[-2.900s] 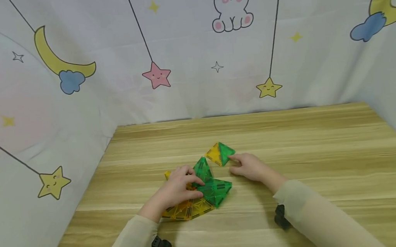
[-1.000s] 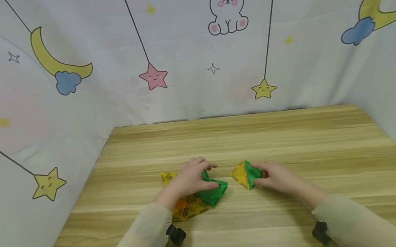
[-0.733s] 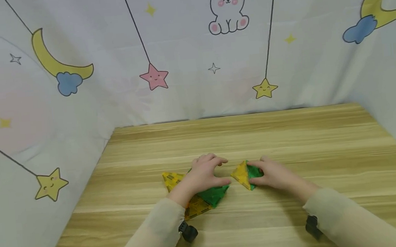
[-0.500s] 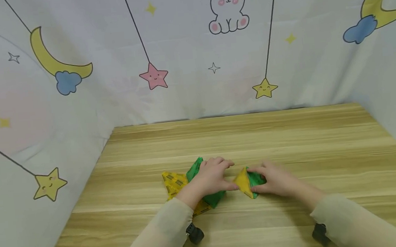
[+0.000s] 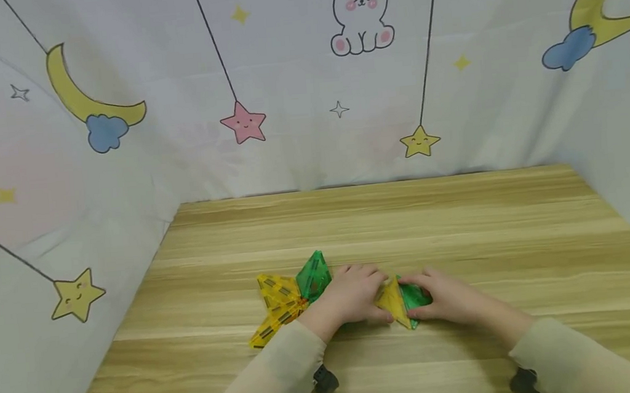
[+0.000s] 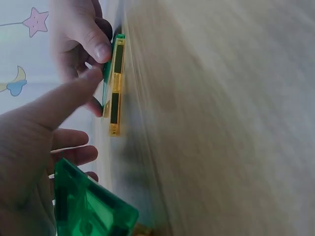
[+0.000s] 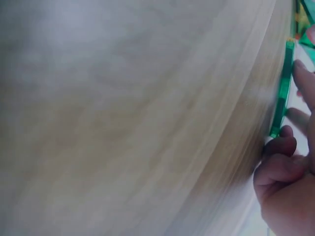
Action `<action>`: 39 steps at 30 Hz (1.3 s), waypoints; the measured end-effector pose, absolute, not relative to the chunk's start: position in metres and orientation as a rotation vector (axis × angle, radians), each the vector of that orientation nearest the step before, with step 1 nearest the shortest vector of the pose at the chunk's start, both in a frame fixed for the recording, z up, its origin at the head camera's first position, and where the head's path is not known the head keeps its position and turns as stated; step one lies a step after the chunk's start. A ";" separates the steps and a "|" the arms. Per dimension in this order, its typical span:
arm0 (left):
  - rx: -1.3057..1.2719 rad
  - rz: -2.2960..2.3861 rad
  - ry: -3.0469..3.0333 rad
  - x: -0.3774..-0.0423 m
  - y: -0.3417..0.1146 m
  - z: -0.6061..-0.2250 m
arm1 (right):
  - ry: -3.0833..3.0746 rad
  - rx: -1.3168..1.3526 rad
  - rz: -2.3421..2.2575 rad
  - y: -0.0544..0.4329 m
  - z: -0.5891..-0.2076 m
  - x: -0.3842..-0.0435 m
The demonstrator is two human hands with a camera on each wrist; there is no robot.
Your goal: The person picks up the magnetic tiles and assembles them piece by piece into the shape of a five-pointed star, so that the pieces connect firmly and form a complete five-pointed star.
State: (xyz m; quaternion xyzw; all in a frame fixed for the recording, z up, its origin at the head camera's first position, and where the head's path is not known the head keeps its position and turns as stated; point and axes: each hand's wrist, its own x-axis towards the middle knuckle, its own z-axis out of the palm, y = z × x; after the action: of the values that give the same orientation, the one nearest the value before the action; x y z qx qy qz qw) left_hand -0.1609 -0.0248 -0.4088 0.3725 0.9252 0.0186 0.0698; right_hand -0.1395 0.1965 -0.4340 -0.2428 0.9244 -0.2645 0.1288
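Two flat triangular magnetic tiles, one yellow (image 5: 393,305) and one green (image 5: 413,296), lie edge to edge on the wooden table. My right hand (image 5: 446,297) holds the green tile, thumb at the near side and fingers at the far side. My left hand (image 5: 351,293) reaches over to the yellow tile, thumb and fingers spread around its left corner. In the left wrist view its thumb (image 6: 74,98) overlaps the pair while the other fingers stay apart. Left of that hand sits a pointed build of yellow (image 5: 279,290) and green (image 5: 313,275) magnetic tiles, partly hidden by the left forearm.
The wooden table (image 5: 461,216) runs back to a white cloth (image 5: 311,153) printed with stars, moons and a rabbit. Cloth also hangs at the left and right sides. A small black camera (image 5: 326,381) sits under the left wrist, another (image 5: 524,383) under the right.
The right hand has drawn the yellow-green pair off the build's tip, to the right and nearer. The left hand has moved from the build rightward to the yellow tile.
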 end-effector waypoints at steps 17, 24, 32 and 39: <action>1.075 0.042 2.726 -0.168 -0.014 -0.414 | 2.738 -0.753 -0.753 0.221 -0.433 -0.134; 1.062 0.019 2.722 -0.170 -0.009 -0.416 | 2.755 -0.642 -0.746 0.223 -0.435 -0.136; 1.058 0.038 2.723 -0.172 -0.007 -0.415 | 2.733 -0.679 -0.794 0.221 -0.435 -0.136; 1.040 0.060 2.727 -0.172 -0.007 -0.416 | 2.695 -0.674 -0.854 0.221 -0.438 -0.137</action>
State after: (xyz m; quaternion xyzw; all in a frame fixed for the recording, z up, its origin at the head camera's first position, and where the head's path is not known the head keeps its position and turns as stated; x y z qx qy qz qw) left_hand -0.1717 -0.0071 -0.4161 0.3542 0.9283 0.0205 0.1112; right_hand -0.1375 0.2212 -0.4375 -0.2305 0.9209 -0.2917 0.1176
